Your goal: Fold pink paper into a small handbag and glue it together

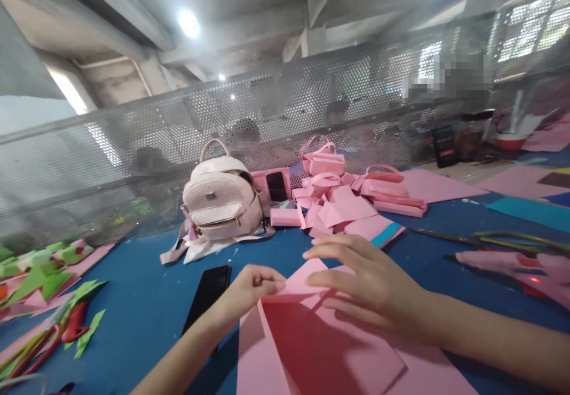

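Directly before me lies a partly folded pink paper box (312, 341) with raised walls, on a larger pink sheet (249, 359). My left hand (253, 288) pinches the box's far left corner between thumb and fingertips. My right hand (378, 282) has its fingers stretched out and spread over the far flap (307, 276), touching the paper. The palm side of the right hand is hidden. A black phone (209, 294) lies beside my left forearm.
A pale pink backpack (222, 202) stands at the back, next to a heap of pink paper pieces and small handled baskets (325, 163). To the right lie a pink glue gun (503, 264) and scissors (467, 236). Green paper scraps (48, 282) and red-handled scissors (53, 338) lie left.
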A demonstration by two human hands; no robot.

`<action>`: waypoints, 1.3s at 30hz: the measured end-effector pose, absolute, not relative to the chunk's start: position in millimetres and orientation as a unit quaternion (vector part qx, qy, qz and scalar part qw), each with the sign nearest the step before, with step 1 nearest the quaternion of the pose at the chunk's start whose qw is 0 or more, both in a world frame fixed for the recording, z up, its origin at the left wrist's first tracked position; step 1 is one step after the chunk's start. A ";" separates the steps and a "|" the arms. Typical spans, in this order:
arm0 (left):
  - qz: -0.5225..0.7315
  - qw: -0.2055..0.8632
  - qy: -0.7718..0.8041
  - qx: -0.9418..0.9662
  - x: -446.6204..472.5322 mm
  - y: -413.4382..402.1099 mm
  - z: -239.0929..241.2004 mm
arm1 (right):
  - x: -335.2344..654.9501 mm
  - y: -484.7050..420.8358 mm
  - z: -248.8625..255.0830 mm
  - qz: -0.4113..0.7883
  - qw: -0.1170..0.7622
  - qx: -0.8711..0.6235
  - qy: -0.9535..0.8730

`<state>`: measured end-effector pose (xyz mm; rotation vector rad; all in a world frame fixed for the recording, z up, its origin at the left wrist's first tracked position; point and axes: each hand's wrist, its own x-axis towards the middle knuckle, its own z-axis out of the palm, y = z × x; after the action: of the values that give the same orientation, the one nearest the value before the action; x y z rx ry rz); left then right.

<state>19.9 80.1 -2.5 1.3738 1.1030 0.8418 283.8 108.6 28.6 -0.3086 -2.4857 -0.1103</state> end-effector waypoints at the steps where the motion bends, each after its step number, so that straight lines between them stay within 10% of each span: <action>1: 0.332 0.564 0.463 0.597 17.5 84.7 1.5 | 283.5 106.6 31.4 -0.039 0.284 -0.094 -0.953; 9: 0.108 0.588 0.378 0.707 34.0 122.1 18.3 | 277.1 103.9 34.2 0.079 0.287 -0.144 -0.944; 17: -0.044 0.590 0.286 0.754 76.9 153.8 -1.0 | 276.6 111.3 17.7 0.315 0.077 -0.337 -0.884; 21: -0.027 0.580 0.279 0.765 82.5 155.1 -3.1 | 279.7 121.6 -5.0 0.570 0.069 -0.311 -0.757; 30: 0.010 0.551 0.308 0.776 74.0 147.8 0.3 | 268.3 118.5 -15.7 0.675 0.023 -0.282 -0.681; 39: 0.396 0.313 0.433 0.747 21.5 94.2 82.9 | 285.7 133.6 -22.3 0.709 0.045 -0.328 -0.623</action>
<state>21.5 94.2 82.9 1.9705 1.1431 1.0440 285.7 133.6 -22.3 -1.0010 -1.9043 2.1644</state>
